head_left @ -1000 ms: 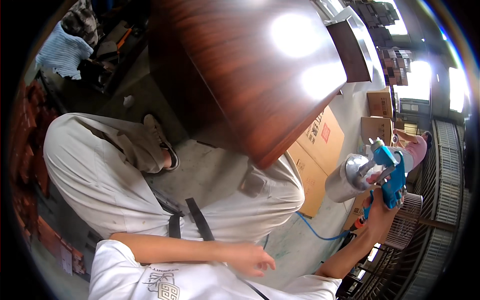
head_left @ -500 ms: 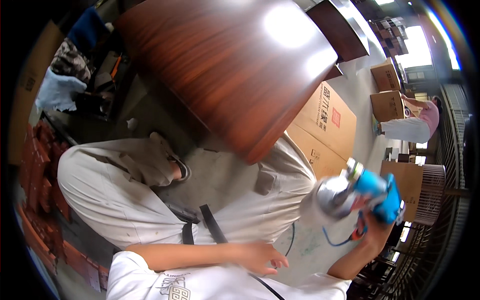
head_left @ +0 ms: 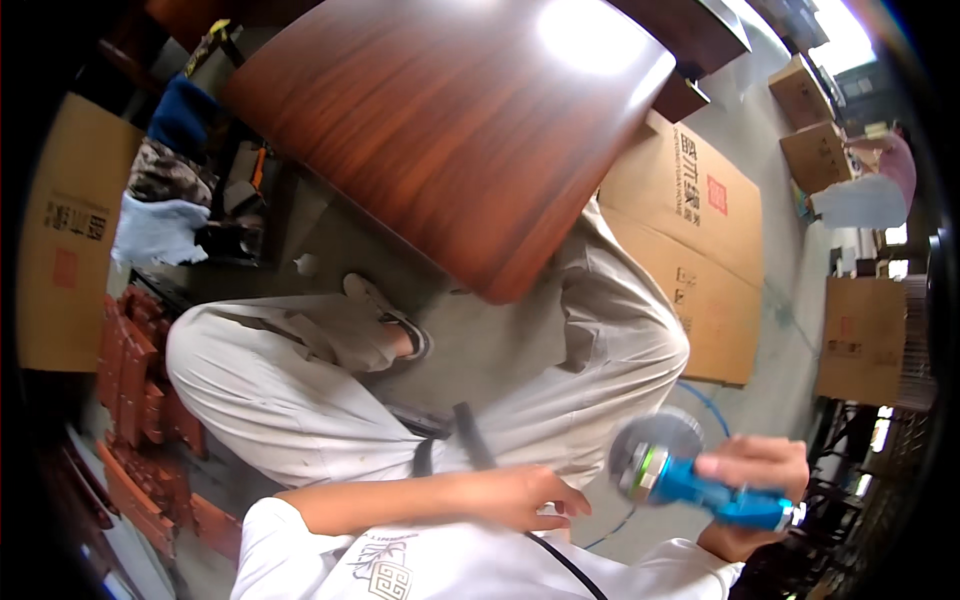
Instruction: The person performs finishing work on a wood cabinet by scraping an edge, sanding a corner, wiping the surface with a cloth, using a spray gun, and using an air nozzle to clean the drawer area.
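Observation:
My right hand [head_left: 757, 468] is wrapped round the blue body of an air sander [head_left: 700, 487], held out at the right beside my knee. The sander's round grey disc [head_left: 680, 432] is smeared by motion and stands apart from any surface. My left hand [head_left: 545, 498] rests across my lap, fingers loosely bent and apart, with nothing seen in it. In front of me is a glossy reddish-brown wooden panel [head_left: 440, 150], like a tabletop, with one rounded corner pointing towards me. A black cord [head_left: 570, 568] runs over my shirt below the left hand.
A flattened cardboard box [head_left: 695, 240] lies right of the panel. A blue air hose [head_left: 708, 400] trails on the floor. Reddish-brown wooden pieces [head_left: 135, 360] are stacked at left, with cloths [head_left: 160, 230] beyond. Another person [head_left: 880, 185] bends by boxes far right.
My right hand has turned the sander and brought it lower, closer to my body. My left hand stays across my lap. The view has shifted, showing more of the left side.

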Motion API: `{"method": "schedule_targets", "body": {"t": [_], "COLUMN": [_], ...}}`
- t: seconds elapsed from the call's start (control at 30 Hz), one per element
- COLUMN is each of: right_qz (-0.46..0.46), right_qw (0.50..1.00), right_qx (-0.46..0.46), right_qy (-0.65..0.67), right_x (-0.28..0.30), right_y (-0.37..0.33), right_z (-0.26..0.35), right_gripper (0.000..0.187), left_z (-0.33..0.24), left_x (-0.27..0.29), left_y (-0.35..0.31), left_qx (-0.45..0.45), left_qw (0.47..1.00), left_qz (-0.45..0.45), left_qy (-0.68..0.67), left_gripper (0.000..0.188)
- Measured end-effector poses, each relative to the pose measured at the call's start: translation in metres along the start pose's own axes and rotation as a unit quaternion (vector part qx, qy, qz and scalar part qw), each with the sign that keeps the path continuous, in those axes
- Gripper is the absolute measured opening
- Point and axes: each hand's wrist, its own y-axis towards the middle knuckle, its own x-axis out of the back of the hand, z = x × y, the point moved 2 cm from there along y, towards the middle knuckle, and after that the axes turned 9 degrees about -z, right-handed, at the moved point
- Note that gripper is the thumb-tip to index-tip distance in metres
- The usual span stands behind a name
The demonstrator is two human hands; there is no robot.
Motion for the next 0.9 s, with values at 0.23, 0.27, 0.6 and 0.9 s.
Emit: {"method": "schedule_targets", "body": {"t": [0.23, 0.27, 0.6, 0.9], "right_qz": [-0.233, -0.224, -0.510, -0.645], "right_qw": [0.943, 0.916, 0.720, 0.521], "right_qx": [-0.200, -0.278, -0.341, -0.338], "right_qy": [-0.130, -0.182, 0.324, 0.445], "right_x": [0.040, 0.057, -0.002, -0.138], "right_y": [-0.174, -0.217, -0.355, -0.435], "right_z": [-0.011, -0.019, -0.177, -0.336], "right_gripper": [0.055, 0.062, 0.080, 0.053], "left_z": [-0.125, -0.141, -0.160, -0.172], "left_x": [0.095, 0.124, 0.222, 0.304], "left_y": [-0.085, -0.093, 0.092, 0.220], "left_qx": [-0.044, -0.065, 0.066, 0.072], "left_qw": [0.933, 0.894, 0.628, 0.588], "left_qz": [-0.132, -0.195, -0.249, -0.269], "left_qy": [0.332, 0.398, 0.734, 0.759], "left_gripper": [0.015, 0.016, 0.092, 0.074]}}
